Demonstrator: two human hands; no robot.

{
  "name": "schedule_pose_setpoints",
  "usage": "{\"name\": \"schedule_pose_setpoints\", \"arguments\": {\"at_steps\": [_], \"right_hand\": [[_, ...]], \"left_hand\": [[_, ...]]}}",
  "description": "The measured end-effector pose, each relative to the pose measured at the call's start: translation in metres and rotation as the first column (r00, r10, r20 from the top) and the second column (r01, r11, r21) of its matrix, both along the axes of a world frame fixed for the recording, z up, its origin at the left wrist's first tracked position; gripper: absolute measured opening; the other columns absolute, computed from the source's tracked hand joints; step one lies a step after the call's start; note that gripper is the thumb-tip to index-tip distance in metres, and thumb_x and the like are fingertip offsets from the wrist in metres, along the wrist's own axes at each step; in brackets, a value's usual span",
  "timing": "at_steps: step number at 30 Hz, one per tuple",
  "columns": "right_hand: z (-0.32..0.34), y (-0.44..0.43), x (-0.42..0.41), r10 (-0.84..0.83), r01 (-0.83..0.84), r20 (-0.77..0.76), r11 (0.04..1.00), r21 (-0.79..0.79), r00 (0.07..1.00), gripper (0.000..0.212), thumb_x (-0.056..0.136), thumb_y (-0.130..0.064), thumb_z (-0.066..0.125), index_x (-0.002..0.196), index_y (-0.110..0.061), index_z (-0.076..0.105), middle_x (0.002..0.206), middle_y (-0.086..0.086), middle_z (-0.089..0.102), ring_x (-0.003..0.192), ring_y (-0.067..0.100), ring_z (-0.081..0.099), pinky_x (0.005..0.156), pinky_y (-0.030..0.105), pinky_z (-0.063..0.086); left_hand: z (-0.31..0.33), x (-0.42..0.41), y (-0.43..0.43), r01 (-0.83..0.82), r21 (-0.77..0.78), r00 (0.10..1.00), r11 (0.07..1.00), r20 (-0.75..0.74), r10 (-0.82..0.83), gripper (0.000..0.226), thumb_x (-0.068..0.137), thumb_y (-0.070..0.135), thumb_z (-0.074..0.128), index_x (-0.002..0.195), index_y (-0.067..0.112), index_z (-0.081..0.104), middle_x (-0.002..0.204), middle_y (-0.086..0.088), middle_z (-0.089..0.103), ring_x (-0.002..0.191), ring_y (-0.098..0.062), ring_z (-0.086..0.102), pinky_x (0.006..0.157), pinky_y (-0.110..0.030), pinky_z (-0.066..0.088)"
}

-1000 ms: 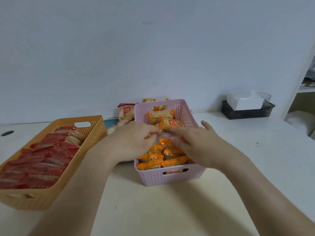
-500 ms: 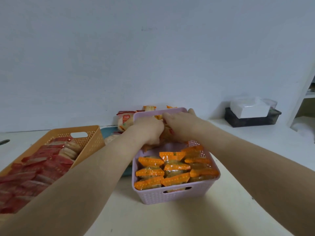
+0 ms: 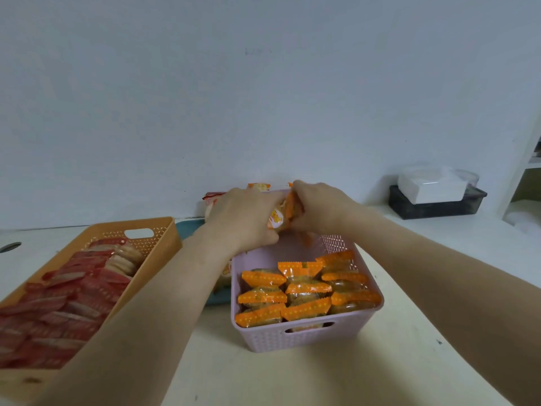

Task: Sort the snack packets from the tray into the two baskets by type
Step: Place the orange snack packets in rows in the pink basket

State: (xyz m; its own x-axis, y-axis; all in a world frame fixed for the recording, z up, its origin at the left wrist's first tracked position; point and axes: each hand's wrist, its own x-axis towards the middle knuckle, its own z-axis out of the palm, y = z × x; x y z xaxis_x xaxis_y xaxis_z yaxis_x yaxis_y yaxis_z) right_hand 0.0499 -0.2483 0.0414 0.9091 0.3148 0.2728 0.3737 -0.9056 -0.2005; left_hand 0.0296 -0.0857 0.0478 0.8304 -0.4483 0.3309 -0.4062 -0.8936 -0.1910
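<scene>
Here, lower left, the orange lattice plastic basket [image 3: 111, 234] holds red-wrapped packets [image 3: 73, 291]; at centre the left hand [image 3: 243, 219] grips an orange-edged clear snack packet [image 3: 280, 218], shared with the right hand [image 3: 320, 206], over the far end of the lilac plastic basket [image 3: 307, 338]. Likely light, slippery, crushable: best pinched by its crimped ends.

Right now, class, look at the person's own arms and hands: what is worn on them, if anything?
Nothing shows. The left hand and right hand are bare: no gloves, rings or watch in view. Both forearms are uncovered down to the picture's edge, so no sleeve appears.
</scene>
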Motion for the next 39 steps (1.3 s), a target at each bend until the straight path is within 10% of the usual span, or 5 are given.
{"name": "schedule_pose_setpoints", "arguments": {"at_steps": [5,14,23,27,39], "right_hand": [[0.021,-0.013,-0.012,0.02,0.001,-0.089,0.974,0.227,0.996,0.047,0.079,-0.033,0.072,0.119,-0.024,0.05,0.084,0.0,0.06,0.081,0.022,0.058,0.076,0.037,0.05],[0.002,0.004,-0.051,-0.082,0.086,-0.063,0.994,0.062,0.995,0.04,0.081,-0.054,0.063,0.063,-0.019,0.055,0.062,-0.003,0.055,0.065,0.018,0.055,0.055,0.028,0.042],[0.008,-0.003,-0.059,0.095,-0.061,-0.273,0.989,0.132,0.957,0.026,0.091,-0.031,0.06,0.075,-0.015,0.073,0.076,0.002,0.07,0.068,0.012,0.061,0.066,0.027,0.049],[0.014,-0.007,-0.05,0.089,-0.052,-0.341,0.992,0.116,0.936,0.021,0.093,-0.013,0.053,0.094,-0.018,0.073,0.087,-0.003,0.071,0.079,0.011,0.065,0.077,0.026,0.052],[-0.005,0.018,0.008,0.033,-0.225,-0.412,0.876,-0.427,0.911,0.044,0.085,-0.007,0.058,0.126,-0.023,0.057,0.114,0.005,0.064,0.104,0.03,0.061,0.091,0.043,0.051]], "left_hand": [[0.009,-0.024,0.01,-0.038,-0.324,0.995,0.945,-0.1,0.005,0.05,0.073,0.044,0.069,0.12,0.034,0.054,0.098,0.006,0.068,0.087,-0.017,0.061,0.069,-0.03,0.048],[-0.003,-0.045,0.01,-0.126,-0.227,0.988,0.966,-0.113,0.102,0.059,0.075,0.058,0.07,0.117,0.032,0.039,0.089,0.013,0.046,0.077,-0.01,0.049,0.05,-0.022,0.03],[-0.012,-0.043,0.02,-0.05,-0.108,0.965,0.993,-0.26,0.021,0.029,0.086,0.062,0.053,0.105,0.043,0.064,0.1,0.011,0.057,0.104,-0.013,0.041,0.089,-0.041,0.038],[-0.003,-0.046,0.021,-0.015,-0.094,0.944,0.995,-0.328,-0.016,0.047,0.094,0.063,0.03,0.074,0.033,0.061,0.062,0.011,0.048,0.073,-0.008,0.048,0.091,-0.042,0.036],[-0.02,-0.042,-0.001,0.131,-0.149,0.9,0.98,-0.397,-0.181,0.05,0.094,0.062,0.034,0.12,0.026,0.057,0.109,0.002,0.064,0.096,-0.016,0.06,0.076,-0.031,0.049]]}}
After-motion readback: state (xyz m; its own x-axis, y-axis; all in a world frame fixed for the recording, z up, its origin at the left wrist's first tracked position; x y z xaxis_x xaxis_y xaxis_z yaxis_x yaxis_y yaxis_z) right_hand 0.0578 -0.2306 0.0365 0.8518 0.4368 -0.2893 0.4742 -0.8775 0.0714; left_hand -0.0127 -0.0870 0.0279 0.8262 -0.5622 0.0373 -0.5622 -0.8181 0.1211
